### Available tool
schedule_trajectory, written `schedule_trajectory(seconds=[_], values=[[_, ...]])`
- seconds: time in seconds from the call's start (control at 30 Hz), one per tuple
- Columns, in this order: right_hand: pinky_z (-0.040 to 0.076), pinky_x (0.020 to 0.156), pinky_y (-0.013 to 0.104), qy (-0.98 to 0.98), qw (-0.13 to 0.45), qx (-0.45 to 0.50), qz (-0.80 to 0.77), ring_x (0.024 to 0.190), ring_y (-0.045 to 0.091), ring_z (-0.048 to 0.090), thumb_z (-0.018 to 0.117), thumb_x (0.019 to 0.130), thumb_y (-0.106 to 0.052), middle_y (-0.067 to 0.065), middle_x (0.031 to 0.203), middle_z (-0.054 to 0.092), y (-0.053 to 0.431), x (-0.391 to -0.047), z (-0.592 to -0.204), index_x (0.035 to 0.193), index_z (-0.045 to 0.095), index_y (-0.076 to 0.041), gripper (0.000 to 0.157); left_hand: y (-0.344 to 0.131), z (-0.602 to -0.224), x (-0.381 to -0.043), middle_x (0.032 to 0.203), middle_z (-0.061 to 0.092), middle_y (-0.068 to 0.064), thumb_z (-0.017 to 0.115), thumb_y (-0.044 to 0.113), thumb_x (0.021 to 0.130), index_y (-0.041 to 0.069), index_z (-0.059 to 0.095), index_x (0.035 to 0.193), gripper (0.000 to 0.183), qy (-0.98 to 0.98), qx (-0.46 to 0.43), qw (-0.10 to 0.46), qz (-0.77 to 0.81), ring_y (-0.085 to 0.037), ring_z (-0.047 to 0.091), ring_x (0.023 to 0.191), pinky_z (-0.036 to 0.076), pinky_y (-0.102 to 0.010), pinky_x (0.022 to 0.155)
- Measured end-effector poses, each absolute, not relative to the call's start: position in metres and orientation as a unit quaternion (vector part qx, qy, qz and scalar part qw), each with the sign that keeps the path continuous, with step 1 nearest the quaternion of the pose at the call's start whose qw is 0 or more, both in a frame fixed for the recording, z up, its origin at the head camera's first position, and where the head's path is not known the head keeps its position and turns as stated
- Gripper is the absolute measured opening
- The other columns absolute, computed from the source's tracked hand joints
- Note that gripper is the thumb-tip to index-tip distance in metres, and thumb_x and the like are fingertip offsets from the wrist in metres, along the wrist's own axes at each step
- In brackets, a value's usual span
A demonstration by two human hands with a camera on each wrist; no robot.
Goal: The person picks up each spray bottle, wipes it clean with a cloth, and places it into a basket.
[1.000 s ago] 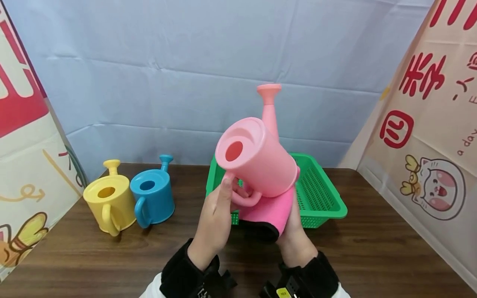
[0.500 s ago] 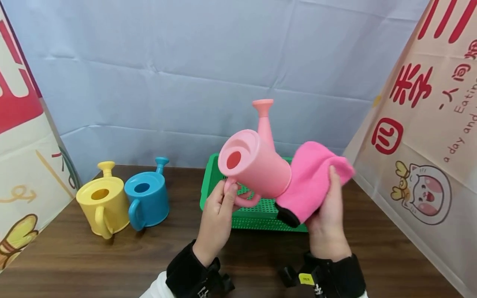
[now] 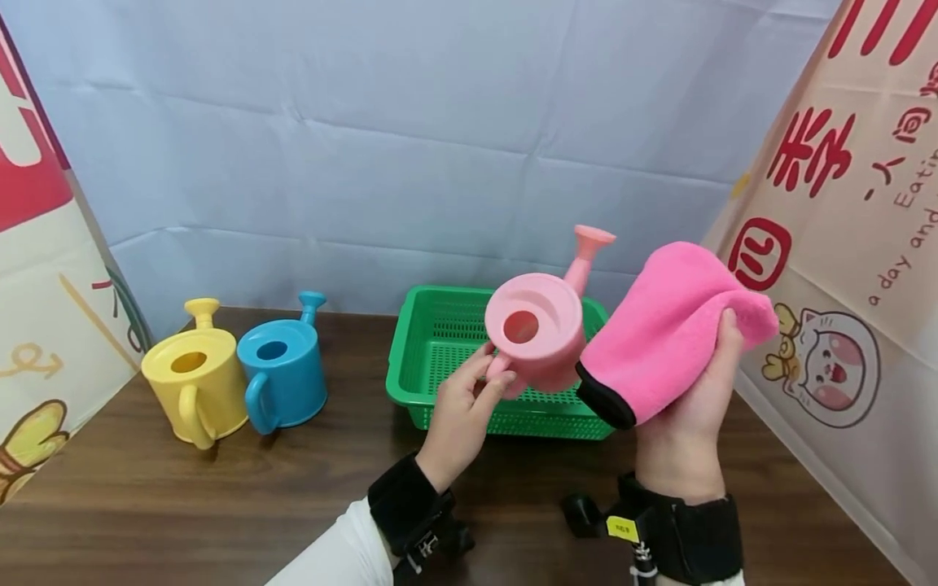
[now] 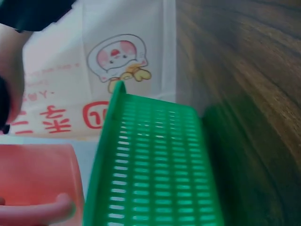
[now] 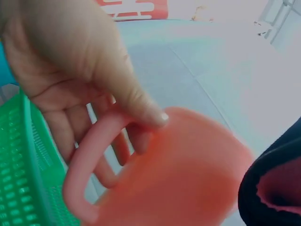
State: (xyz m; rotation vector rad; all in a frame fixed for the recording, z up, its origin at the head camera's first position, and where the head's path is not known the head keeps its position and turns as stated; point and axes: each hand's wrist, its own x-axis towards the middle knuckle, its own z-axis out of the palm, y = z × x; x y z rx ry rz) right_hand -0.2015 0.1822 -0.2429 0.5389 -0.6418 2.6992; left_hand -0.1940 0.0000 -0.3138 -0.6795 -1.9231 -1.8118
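Note:
My left hand (image 3: 458, 419) grips the handle of a pink watering can (image 3: 545, 325), which is raised over the green basket with its spout pointing up and right. The right wrist view shows the thumb and fingers around that handle (image 5: 87, 165). My right hand (image 3: 689, 423) holds a bright pink fleece mitt (image 3: 667, 334) with a black cuff, thumb in front and fingers hidden behind it. Just right of the can, the cuff (image 5: 251, 188) shows its hollow opening in the right wrist view.
A green perforated basket (image 3: 401, 366) stands on the dark wooden table (image 3: 308, 505). To its left, a yellow watering can (image 3: 208, 399) and a blue watering can (image 3: 296, 382) stand side by side. A pale blue cloth (image 3: 366, 163) hangs behind, with printed sheets at both sides.
The mitt has come away from the watering can and moved right and up with my right hand. My left hand has carried the can right and lower, turning its top more upward.

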Motion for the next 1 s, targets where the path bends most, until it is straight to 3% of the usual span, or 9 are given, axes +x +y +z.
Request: schedule_trajectory(seconds=[0.1,0.37,0.63,0.7,0.8,0.93,1.0], values=[[0.038,0.080,0.032,-0.225,0.168,0.185,0.942,0.094,0.017,0.047,0.046,0.085,-0.025,0.006,0.106,0.049,0.185,-0.201,-0.239,0.117,0.039,-0.010,0.036,0.006,-0.318,-0.201,0.099,0.054,-0.011,0.050,0.010,0.085,-0.003,0.056,0.079,0.015,-0.686,-0.252,0.218,-0.647,-0.016,0.029,0.120,0.041,-0.025,0.080],[0.038,0.081,0.032,-0.229,0.180,0.185,0.939,0.096,0.017,0.046,0.046,0.085,-0.026,0.006,0.107,0.048,0.187,-0.199,-0.238,0.118,0.037,-0.011,0.037,0.021,-0.342,-0.227,0.104,0.055,-0.008,0.052,0.021,0.084,-0.001,0.058,0.075,0.024,-0.693,-0.229,0.244,-0.639,-0.014,0.035,0.116,0.044,-0.023,0.076],[0.037,0.084,0.032,-0.231,0.218,0.185,0.930,0.099,0.018,0.045,0.046,0.085,-0.025,0.007,0.109,0.047,0.191,-0.198,-0.235,0.120,0.037,-0.011,0.039,0.037,-0.339,-0.239,0.114,0.052,-0.004,0.051,0.031,0.084,0.009,0.061,0.099,0.028,-0.795,-0.167,0.281,-0.510,-0.012,0.046,0.106,0.043,-0.024,0.077],[0.036,0.085,0.033,-0.234,0.224,0.183,0.928,0.101,0.018,0.044,0.046,0.085,-0.025,0.006,0.110,0.047,0.191,-0.197,-0.234,0.120,0.036,-0.011,0.040,0.042,-0.338,-0.241,0.107,0.055,-0.002,0.050,0.031,0.084,0.010,0.060,0.100,0.029,-0.825,-0.160,0.288,-0.459,-0.010,0.051,0.097,0.044,-0.023,0.076],[0.033,0.089,0.039,-0.233,0.207,0.193,0.930,0.106,0.018,0.041,0.045,0.085,-0.027,0.006,0.113,0.046,0.191,-0.197,-0.232,0.122,0.035,-0.011,0.041,0.050,-0.339,-0.244,0.081,0.057,0.002,0.049,0.032,0.085,0.011,0.059,0.092,0.024,-0.859,-0.153,0.292,-0.391,-0.008,0.053,0.073,0.045,-0.019,0.063],[0.026,0.091,0.050,-0.239,0.167,0.199,0.936,0.113,0.018,0.035,0.044,0.085,-0.031,0.005,0.117,0.043,0.191,-0.195,-0.233,0.123,0.034,-0.013,0.043,0.059,-0.344,-0.246,0.055,0.042,0.005,0.046,0.033,0.087,0.013,0.052,0.081,0.022,-0.891,-0.149,0.293,-0.315,-0.009,0.046,0.052,0.036,-0.022,0.046],[0.025,0.090,0.053,-0.249,0.158,0.191,0.936,0.114,0.018,0.033,0.044,0.085,-0.033,0.004,0.118,0.042,0.192,-0.195,-0.234,0.124,0.033,-0.015,0.044,0.063,-0.346,-0.246,0.051,0.039,0.005,0.045,0.032,0.087,0.011,0.050,0.085,0.022,-0.900,-0.149,0.294,-0.284,-0.010,0.047,0.048,0.034,-0.023,0.042]])
